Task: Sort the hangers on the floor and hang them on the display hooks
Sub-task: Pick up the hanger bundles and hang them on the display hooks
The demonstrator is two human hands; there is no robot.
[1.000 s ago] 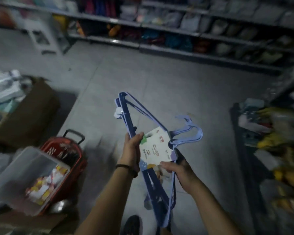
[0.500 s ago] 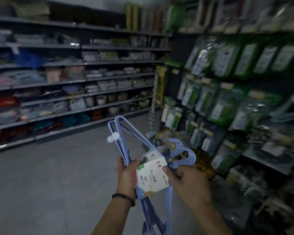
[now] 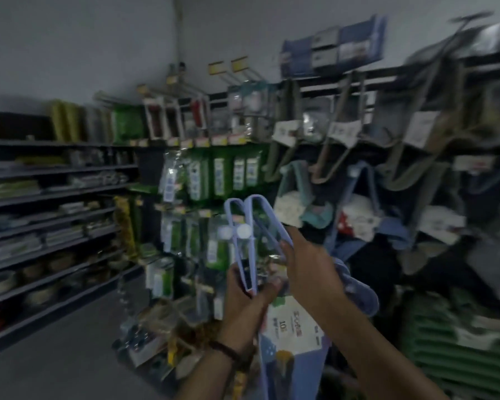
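A bundle of pale blue plastic hangers (image 3: pixel 247 235) with a white paper label (image 3: pixel 295 324) is held up in front of me. My left hand (image 3: pixel 244 301) grips the bundle's straight bars from below, thumb across them. My right hand (image 3: pixel 312 269) holds the bundle higher on its right side, near the curved hooks (image 3: pixel 358 293), which it partly hides. Display hooks (image 3: pixel 338 157) on the wall ahead carry other hanger packs in beige, green and blue. The picture is blurred.
Racks of green packets (image 3: pixel 223 174) hang straight ahead. Grey shelves (image 3: pixel 55 215) with stacked goods run along the left. Green items (image 3: pixel 456 350) are piled at the lower right. Grey floor (image 3: pixel 55 368) shows at the lower left.
My view has swung up from the floor and aisle to the display wall. Both hands raised the hanger bundle, and my right hand moved from the label up to the bundle's right side.
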